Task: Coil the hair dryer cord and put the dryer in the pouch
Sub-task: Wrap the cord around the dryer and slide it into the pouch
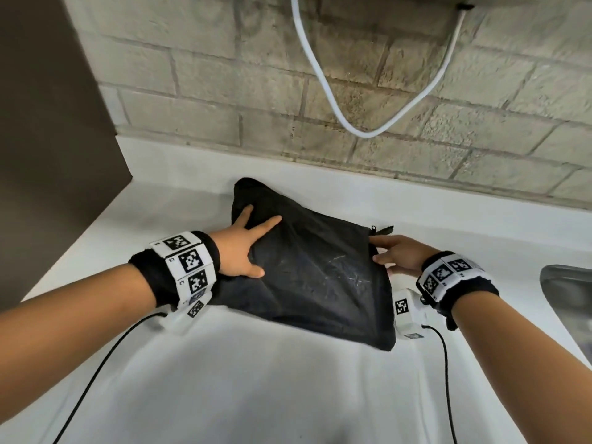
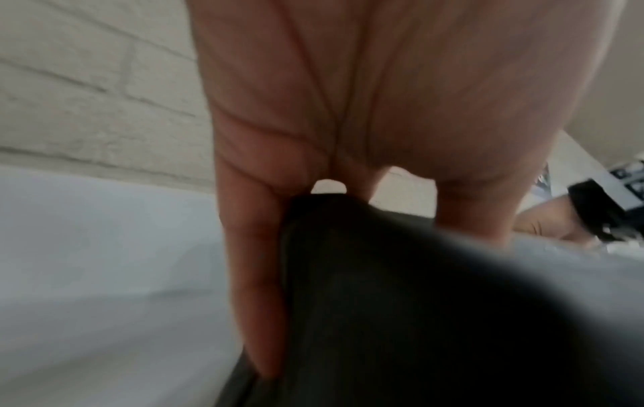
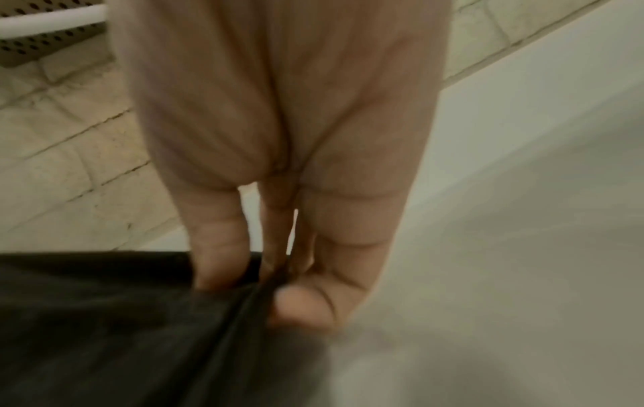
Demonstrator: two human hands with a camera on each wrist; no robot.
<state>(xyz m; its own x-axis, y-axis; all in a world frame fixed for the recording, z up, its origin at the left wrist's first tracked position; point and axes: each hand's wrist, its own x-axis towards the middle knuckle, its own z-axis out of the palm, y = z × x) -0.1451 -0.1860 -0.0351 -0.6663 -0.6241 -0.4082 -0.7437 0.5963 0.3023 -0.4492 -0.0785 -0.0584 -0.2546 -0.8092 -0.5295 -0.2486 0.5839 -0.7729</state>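
Head view: a black pouch (image 1: 315, 270) lies bulging on the white counter (image 1: 256, 379), near the brick wall (image 1: 352, 100).
Left hand (image 1: 245, 248): flat on the pouch's left part, fingers spread and straight (pressing, not gripping).
Right hand (image 1: 398, 255): pinches the pouch's right edge, just below the zipper pull (image 1: 382, 229).
Right wrist view: thumb and fingers (image 3: 216, 247) close on black fabric.
Wall: a white cable (image 1: 365, 129) hangs looped.
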